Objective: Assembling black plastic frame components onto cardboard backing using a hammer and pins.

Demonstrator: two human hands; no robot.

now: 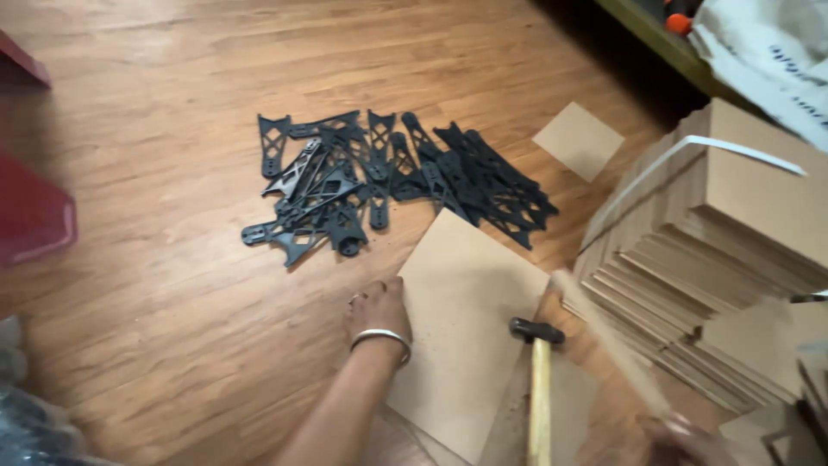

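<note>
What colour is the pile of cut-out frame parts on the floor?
Black; the pile of frame parts shows clearly in the head view, on the wooden floor.

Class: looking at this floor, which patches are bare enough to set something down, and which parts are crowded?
Bare wood floor lies left of the black parts pile and beyond it. Crowded: the right side, between the left hand on the brown board, the hammer and the stacked boards.

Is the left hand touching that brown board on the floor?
Touching: the head view shows the left hand pressed on the left edge of the brown board, no gap visible.
</note>
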